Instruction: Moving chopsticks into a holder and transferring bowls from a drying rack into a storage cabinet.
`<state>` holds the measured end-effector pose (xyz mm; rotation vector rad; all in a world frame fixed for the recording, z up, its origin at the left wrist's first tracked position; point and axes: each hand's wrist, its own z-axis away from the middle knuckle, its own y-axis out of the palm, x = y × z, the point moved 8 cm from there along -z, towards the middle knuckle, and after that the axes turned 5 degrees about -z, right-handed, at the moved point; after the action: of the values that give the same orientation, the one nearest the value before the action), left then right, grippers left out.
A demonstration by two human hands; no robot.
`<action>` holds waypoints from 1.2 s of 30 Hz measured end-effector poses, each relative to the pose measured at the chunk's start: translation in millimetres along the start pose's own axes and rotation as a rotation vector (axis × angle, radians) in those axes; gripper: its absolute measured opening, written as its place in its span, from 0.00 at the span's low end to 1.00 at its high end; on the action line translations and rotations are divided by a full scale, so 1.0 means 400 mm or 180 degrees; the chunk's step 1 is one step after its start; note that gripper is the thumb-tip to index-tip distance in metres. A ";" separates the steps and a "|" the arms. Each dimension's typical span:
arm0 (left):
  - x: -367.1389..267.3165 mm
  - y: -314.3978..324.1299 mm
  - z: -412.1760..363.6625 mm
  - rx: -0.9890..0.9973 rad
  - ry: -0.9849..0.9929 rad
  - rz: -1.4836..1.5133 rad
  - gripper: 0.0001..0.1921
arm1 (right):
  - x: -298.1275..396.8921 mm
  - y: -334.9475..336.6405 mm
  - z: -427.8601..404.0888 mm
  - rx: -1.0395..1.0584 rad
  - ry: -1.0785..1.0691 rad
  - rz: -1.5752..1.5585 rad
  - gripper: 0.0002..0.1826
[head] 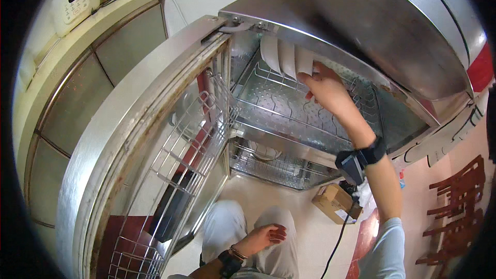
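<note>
My right hand [323, 87] reaches into the upper compartment of a stainless steel dish cabinet [267, 6]. Its thumb and fingers grip the rim of a white dish [303, 61], the rightmost of three. The other white dishes, a middle one [286, 59] and a left one [270, 53], stand on edge in the wire rack [279, 102]. Part of the held dish is hidden by the cabinet's top edge and my fingers. Near my knee, my left hand [267, 237] holds nothing, with its fingers loosely bent.
The cabinet door [116, 120] stands open at left, with wire baskets [178, 155] inside it. Below, a lower compartment [271, 166] holds dishes. A cardboard box [336, 203] and a black cord [339, 236] are on the floor at right. A white keypad appliance [75, 4] sits at upper left.
</note>
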<state>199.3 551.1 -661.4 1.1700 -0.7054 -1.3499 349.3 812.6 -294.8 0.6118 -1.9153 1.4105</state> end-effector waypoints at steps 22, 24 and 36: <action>-0.011 -0.055 0.104 -0.0185 0.0123 0.0008 0.15 | 0.004 -0.050 0.165 -0.0506 -0.0310 -0.2330 0.13; -0.029 -0.027 0.115 -0.0205 0.0112 -0.0053 0.15 | 0.007 -0.060 0.187 -0.0462 -0.0278 -0.1787 0.12; -0.213 0.273 0.238 0.0736 0.0939 0.0041 0.30 | 0.174 0.031 0.611 0.1224 -0.2923 0.2229 0.18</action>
<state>137.9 593.7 -511.0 1.5097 -0.6640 -1.0738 235.6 584.8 -296.7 0.9314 -2.7645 2.2271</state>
